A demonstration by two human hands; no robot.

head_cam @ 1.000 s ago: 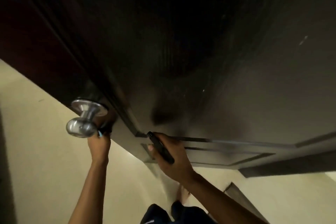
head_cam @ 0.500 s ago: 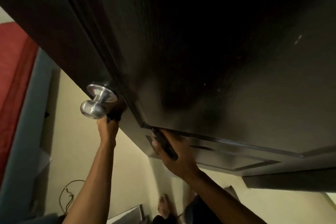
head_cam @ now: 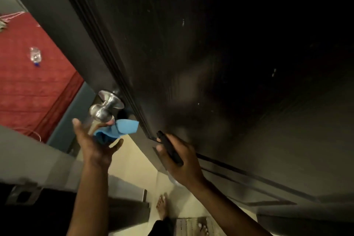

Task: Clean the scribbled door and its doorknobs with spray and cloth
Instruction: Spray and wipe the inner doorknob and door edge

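The door (head_cam: 220, 67) is very dark brown, nearly black, flecked with a few small white marks, and the doorknob (head_cam: 104, 110) on it is shiny silver. Just below the knob is a bright blue cloth (head_cam: 119, 129). Beyond lie a red carpet (head_cam: 28, 82) and pale cream floor tiles (head_cam: 134, 161).

The left hand (head_cam: 95, 145) holds a blue cloth (head_cam: 118, 129) just under the silver doorknob (head_cam: 104, 108) of the dark door (head_cam: 210, 63) — fingers spread. The right hand (head_cam: 180, 161) grips a black object (head_cam: 169, 148) against the door's lower panel — what it is, unclear.
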